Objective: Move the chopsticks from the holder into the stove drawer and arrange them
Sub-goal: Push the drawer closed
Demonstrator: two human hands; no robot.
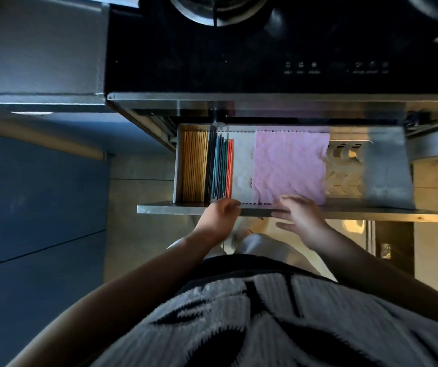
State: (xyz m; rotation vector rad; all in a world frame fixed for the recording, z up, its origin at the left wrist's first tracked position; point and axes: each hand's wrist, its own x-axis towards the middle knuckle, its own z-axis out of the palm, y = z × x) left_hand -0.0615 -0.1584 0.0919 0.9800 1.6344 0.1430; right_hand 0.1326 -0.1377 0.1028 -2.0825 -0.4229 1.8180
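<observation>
Looks like the arranging step, with the moving seemingly done: no holder in view, and chopsticks lying lengthwise in the left end of the open drawer (165, 209). At the drawer's front rail, left hand (220, 217) with fingers curled right at the near tips of the coloured chopsticks (220, 168); cannot tell whether pinching a tip or merely nudging it. Further toward the drawer's middle, over the same rail, right hand (302, 215) with fingers spread and loose, holding nothing, just short of the near edge of the pink cloth (290, 165). Calls next, at a guess, for squaring the near tips flush with the drawer's front wall and closing the slight fan among the coloured ones, by a light push rather than a firm grip. Counted: two groups of sticks. Hard against the drawer's left wall, a tight block of wooden chopsticks (195, 166), roughly ten but too closely packed for a sure number. Just beside it, toward the drawer's middle, the coloured bunch: several black, a few teal and blue, about two orange-red. Two cloths across the drawer's middle, a white cloth (243, 160) touching the coloured sticks and the pink one beside it, edges meeting. One pale slotted rack (345, 170) in the drawer's right end. One black cooktop (239, 62) above and behind the drawer, with two burners (217, 9) only partly in frame.
</observation>
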